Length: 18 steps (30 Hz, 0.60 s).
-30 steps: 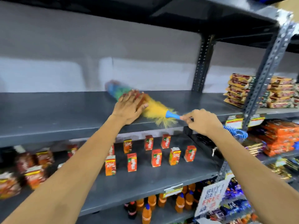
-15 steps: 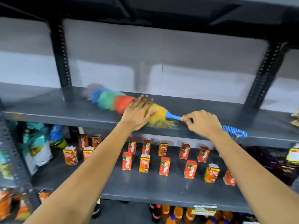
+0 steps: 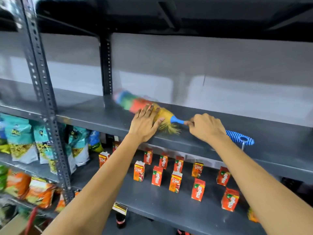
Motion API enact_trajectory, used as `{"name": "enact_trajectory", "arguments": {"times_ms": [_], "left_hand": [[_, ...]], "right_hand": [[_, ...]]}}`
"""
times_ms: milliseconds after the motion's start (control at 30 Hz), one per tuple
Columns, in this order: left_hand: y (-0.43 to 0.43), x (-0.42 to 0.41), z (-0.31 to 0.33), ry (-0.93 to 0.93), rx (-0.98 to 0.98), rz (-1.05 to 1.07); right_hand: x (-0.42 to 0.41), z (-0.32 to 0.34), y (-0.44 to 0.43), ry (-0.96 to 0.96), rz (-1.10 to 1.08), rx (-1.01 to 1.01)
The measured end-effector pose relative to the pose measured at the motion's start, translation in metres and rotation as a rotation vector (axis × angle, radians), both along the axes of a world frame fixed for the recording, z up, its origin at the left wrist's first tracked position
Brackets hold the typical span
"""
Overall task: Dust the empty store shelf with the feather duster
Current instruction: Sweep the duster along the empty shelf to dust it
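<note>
A rainbow-coloured feather duster (image 3: 133,103) lies along the bare dark grey shelf (image 3: 94,114), its pink tip close to the rear upright post. My left hand (image 3: 145,123) rests flat on the yellow and red part of the brush, fingers spread. My right hand (image 3: 205,127) is closed around the duster's handle just behind the blue collar. The blue ribbed handle end (image 3: 240,139) with its hanging loop sticks out past my right wrist.
Perforated steel uprights stand at the left front (image 3: 44,92) and at the back (image 3: 106,65). Small red juice cartons (image 3: 174,181) stand on the shelf below. Snack bags (image 3: 20,138) fill the left bay. Another shelf (image 3: 169,14) hangs overhead.
The view has swung leftward, bringing the left bay and its upright into sight. The duster and both hands have travelled left along the shelf, with the same hold on it.
</note>
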State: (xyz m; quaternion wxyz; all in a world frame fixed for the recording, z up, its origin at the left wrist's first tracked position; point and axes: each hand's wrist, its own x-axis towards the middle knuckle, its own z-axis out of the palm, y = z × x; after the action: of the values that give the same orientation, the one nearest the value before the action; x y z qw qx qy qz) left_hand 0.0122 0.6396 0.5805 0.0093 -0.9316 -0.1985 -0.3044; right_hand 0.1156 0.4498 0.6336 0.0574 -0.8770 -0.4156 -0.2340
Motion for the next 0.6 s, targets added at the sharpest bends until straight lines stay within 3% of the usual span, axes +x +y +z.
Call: {"name": "enact_trajectory", "arguments": {"times_ms": [133,300,400,600], "left_hand": [[0.012,-0.01,0.0,0.005,-0.026,0.047],[0.026,-0.025,0.004,-0.074,-0.041,0.084],[0.033,-0.028,0.008,-0.147,-0.064,0.098],[0.013,0.005,0.013,-0.118,-0.091,0.04]], "right_hand": [[-0.004,0.005,0.021,0.004,-0.01,0.031],[-0.019,0.004,0.046,0.129,0.229,-0.014],[-0.011,-0.002,0.038,0.21,0.315,-0.029],[0.02,-0.018,-0.017,0.172,0.285,-0.01]]}}
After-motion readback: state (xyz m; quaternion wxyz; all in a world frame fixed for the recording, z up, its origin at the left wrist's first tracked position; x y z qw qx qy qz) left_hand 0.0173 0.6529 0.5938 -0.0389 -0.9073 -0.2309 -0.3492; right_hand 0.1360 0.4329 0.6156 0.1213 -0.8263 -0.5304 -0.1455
